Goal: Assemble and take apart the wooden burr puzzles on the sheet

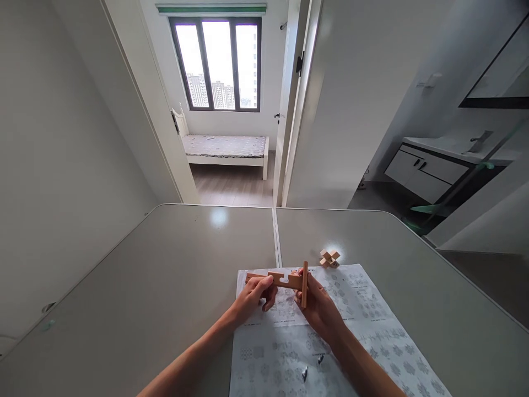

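My left hand (257, 293) pinches the left part of a notched wooden puzzle piece (294, 282), which lies level above the printed sheet. At the right end of that piece, my right hand (319, 309) grips another wooden stick (305, 284) standing upright across it. The two pieces touch, but my fingers partly hide how they fit together. Below both hands spreads a large paper sheet (281, 358) printed with small diagrams. Beyond my right hand, a small interlocked wooden puzzle (329, 258) sits at the sheet's far edge.
Two small dark shiny bits (305, 374) lie on the paper near my right forearm. The grey table (185, 264) has a seam down its middle. Past its far edge are a doorway with a bed (225, 146) and, at right, a sink cabinet (430, 171).
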The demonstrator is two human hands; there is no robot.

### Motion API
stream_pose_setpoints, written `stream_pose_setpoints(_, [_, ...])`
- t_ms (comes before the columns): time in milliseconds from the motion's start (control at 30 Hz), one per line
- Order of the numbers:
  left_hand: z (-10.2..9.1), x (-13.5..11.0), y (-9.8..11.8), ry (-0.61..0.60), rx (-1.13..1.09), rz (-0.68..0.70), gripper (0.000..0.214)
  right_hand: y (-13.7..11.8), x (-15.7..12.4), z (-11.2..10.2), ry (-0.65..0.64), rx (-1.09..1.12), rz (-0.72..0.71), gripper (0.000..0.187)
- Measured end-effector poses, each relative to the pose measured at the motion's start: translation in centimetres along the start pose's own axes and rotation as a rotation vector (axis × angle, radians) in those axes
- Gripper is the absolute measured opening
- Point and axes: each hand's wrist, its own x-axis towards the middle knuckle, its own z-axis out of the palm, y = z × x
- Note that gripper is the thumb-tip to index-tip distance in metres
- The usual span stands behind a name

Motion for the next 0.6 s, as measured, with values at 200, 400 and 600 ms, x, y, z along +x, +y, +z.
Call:
stream_pose_setpoints(200, [-0.1, 0.0, -0.3, 0.049, 0.029, 0.011, 0.068, -0.6, -0.1, -0.1, -0.07, 0.051, 0.085, 0.031])
stream_pose_setpoints(400, [-1.6, 0.3, -0.9, 0.234, 0.152, 0.056, 0.066, -1.3, -0.3, -0.1, -0.102, 0.048, 0.055, 0.026])
stream_pose_setpoints(600, [-0.8, 0.2, -1.3, 0.27, 0.429, 0.145, 0.054, -0.1, -0.1, 0.6, -0.047, -0.18, 0.042, 0.038])
